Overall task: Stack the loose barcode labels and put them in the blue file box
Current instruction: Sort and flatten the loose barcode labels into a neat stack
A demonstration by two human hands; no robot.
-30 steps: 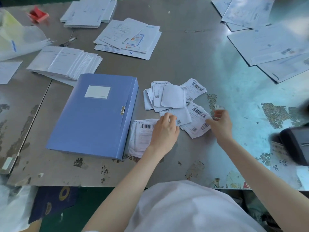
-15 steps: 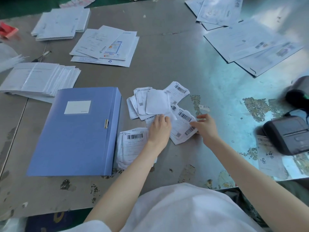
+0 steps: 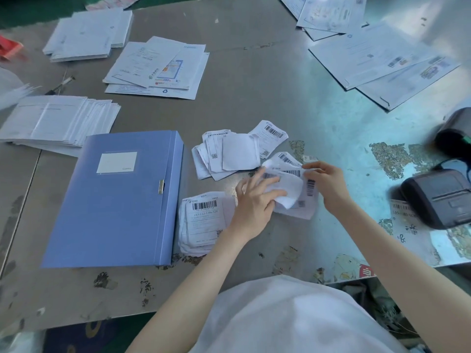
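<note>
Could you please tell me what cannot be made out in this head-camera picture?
Head view only:
blue file box: closed, inside hidden by its lid.
gathered labels: print blurred, partly covered by the left hand and right hand gripping them.
label pile beside the box: lower sheets hidden under the top one.
black printer: cut off by the right edge.

Desk (image 3: pixel 254 98): grey metal sheet, scuffed, coating flaked in rusty patches; glossy sheen toward 3 o'clock. Box (image 3: pixel 114 212) at 9 o'clock: blue plastic, smooth, matt; small shiny metal clasp (image 3: pixel 161 186). Labels (image 3: pixel 239 151): thin white paper, curled, creased. Printer (image 3: pixel 438 197) at 3 o'clock: black plastic, matt. Stacks (image 3: pixel 58 121) at 10 o'clock: plain matt paper.
</note>
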